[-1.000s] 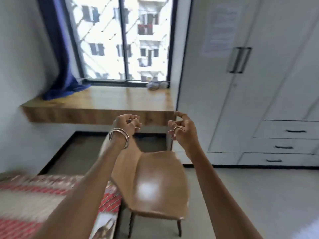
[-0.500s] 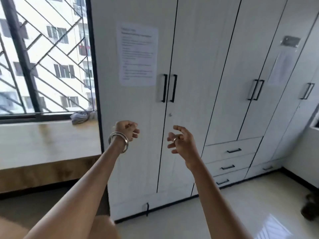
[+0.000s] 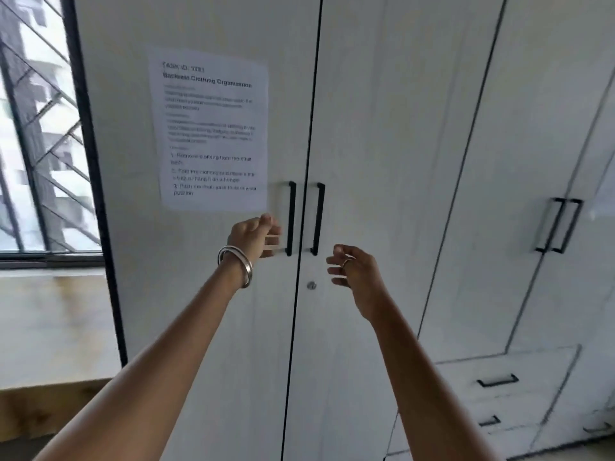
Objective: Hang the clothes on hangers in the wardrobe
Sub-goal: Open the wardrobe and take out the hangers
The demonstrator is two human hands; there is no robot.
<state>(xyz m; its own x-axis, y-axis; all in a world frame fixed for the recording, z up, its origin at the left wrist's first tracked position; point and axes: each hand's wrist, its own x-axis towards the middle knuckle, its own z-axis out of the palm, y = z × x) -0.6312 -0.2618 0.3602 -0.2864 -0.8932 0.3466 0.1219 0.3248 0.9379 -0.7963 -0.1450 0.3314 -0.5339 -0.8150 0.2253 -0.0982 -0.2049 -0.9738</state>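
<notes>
This looks like a bedroom in a flat. A tall white built-in wardrobe [image 3: 382,144] with shut doors, black bar handles [image 3: 291,217] and drawers [image 3: 506,380] low on the right fills the wall. A printed sheet [image 3: 211,128] is stuck to one door. To the left, a barred window [image 3: 36,134] faces another building above a wooden ledge [image 3: 50,327]

White wardrobe [image 3: 382,161], doors closed, paired black vertical handles [image 3: 304,219] at centre seam
</notes>
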